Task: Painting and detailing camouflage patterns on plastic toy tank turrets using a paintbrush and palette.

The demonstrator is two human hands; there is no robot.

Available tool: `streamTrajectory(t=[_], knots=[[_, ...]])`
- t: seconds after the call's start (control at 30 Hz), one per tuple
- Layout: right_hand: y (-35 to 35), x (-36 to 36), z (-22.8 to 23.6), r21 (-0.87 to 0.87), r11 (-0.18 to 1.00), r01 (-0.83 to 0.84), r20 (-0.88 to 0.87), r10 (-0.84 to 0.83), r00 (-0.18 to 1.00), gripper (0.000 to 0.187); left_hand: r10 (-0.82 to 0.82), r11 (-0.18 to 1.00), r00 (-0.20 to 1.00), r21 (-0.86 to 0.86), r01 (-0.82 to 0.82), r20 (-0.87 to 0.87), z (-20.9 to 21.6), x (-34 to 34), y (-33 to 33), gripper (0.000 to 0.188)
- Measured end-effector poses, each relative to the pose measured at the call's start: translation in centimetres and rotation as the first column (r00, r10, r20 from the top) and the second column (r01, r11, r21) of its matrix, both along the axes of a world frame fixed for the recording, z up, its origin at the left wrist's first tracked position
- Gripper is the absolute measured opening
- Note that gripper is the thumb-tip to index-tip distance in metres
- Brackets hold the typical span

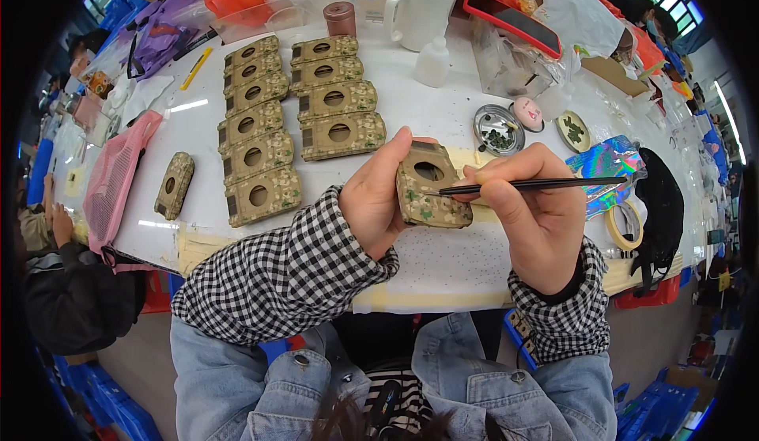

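My left hand (374, 194) is closed round a camouflage-patterned model tank hull (419, 204) with an oval hole in its top. It holds the hull tilted above the near part of the table. A slim black paintbrush (545, 182) is pinched between the fingers of my right hand (539, 218). The brush tip meets or nearly meets the hull's top, below the hole, beside green patches. Two columns of similar camouflage hulls (255, 157) stand left of my hands. One more camouflage hull (174, 185) lies apart, further left.
To the right are a round dish (499, 130) and a small oval dish (572, 131), both with dark green bits. Tape (624, 227) and a black mesh bag (658, 215) lie beyond. A white mug (421, 14), a dropper bottle (432, 63) and a red-edged phone (514, 23) stand behind.
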State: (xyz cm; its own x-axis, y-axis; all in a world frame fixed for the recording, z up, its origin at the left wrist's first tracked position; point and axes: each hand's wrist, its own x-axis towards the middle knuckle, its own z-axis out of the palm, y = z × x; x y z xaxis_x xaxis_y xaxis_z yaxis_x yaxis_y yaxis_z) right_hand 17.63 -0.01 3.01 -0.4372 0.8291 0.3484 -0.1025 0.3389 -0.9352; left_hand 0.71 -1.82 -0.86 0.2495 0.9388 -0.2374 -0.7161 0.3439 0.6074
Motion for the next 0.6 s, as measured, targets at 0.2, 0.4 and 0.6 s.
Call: streamTrajectory(t=[0.2, 0.4, 0.6], knots=[[0.08, 0.08, -0.06, 0.011, 1.0, 0.0, 0.002, 0.0, 1.0, 0.007, 0.0, 1.0, 1.0, 0.015, 0.0, -0.002, -0.21, 0.02, 0.06, 0.046], [0.08, 0.08, 0.06, 0.013, 1.0, -0.014, -0.009, 0.014, 1.0, 0.008, 0.005, 1.0, 1.0, 0.016, -0.005, -0.002, -0.16, 0.08, 0.03, 0.045], [0.04, 0.07, 0.14, 0.007, 1.0, -0.023, -0.02, 0.023, 1.0, 0.008, 0.009, 1.0, 1.0, 0.018, -0.009, -0.004, -0.3, 0.06, 0.02, 0.045]])
